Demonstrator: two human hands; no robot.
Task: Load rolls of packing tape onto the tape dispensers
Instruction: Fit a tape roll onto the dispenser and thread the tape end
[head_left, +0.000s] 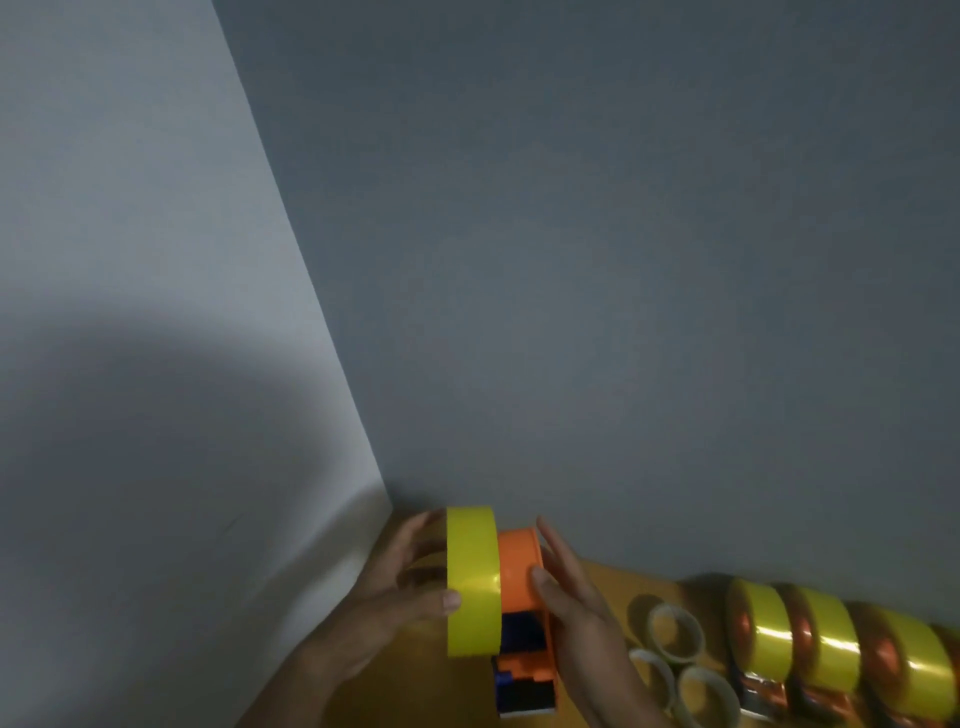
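With three loaded dispensers (831, 654) lined up on the bench (608, 577) beside empty cores (675, 631), the left hand (400, 587) grips a yellow roll (472, 579), held just beside the orange dispenser (519, 571) steadied by the right hand (571, 603), fingers straight; seating remains.

Yellow tape roll (474, 579) — orange dispenser (519, 571), blue-black inside — plain grey wall (571, 260).

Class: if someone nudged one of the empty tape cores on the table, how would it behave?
The empty cores look like thin hollow rings, so probably very light and easily crushed. They lie flat on the table, so a nudge would likely slide them rather than roll.
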